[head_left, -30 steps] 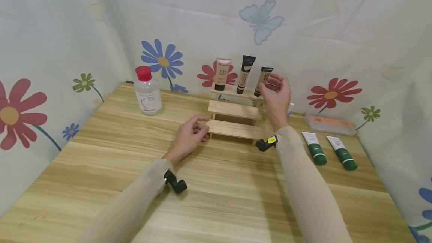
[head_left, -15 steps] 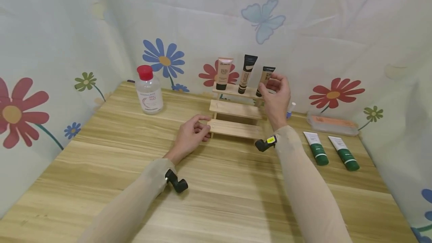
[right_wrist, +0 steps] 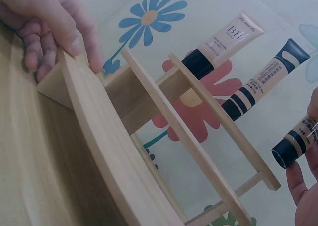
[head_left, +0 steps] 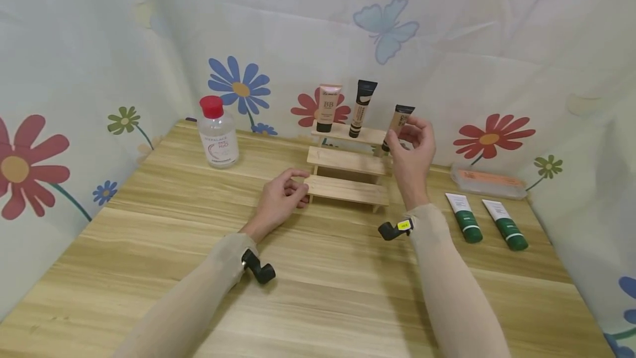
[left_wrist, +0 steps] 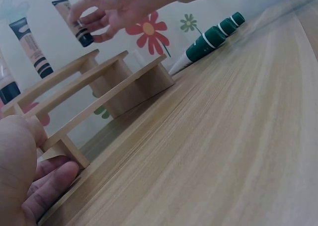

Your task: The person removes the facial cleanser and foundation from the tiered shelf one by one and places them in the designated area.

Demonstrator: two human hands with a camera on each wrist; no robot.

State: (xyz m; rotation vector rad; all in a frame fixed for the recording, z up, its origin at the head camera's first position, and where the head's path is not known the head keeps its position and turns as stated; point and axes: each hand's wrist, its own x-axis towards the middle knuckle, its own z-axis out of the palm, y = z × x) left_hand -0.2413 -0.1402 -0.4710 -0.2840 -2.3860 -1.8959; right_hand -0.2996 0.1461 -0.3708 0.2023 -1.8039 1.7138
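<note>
In the head view, my right hand pinches a small beige tube with a black cap between thumb and fingers, cap downward and tilted. The right wrist view shows this tube's cap apart from the top shelf's right end. My left hand grips the left end of a three-step wooden stand; in the left wrist view its fingers curl about the stand's front leg. On the top step stand a pink BB cream tube and a taller black-and-beige tube, both cap down.
A clear bottle with a red cap stands at the back left of the wooden table. Right of the stand lie a green-and-white tube and a second such tube. Behind them is a clear case with an orange label.
My right hand has moved slightly right and toward me, taking the small tube off the right end of the top step. The left hand keeps its place on the stand.
</note>
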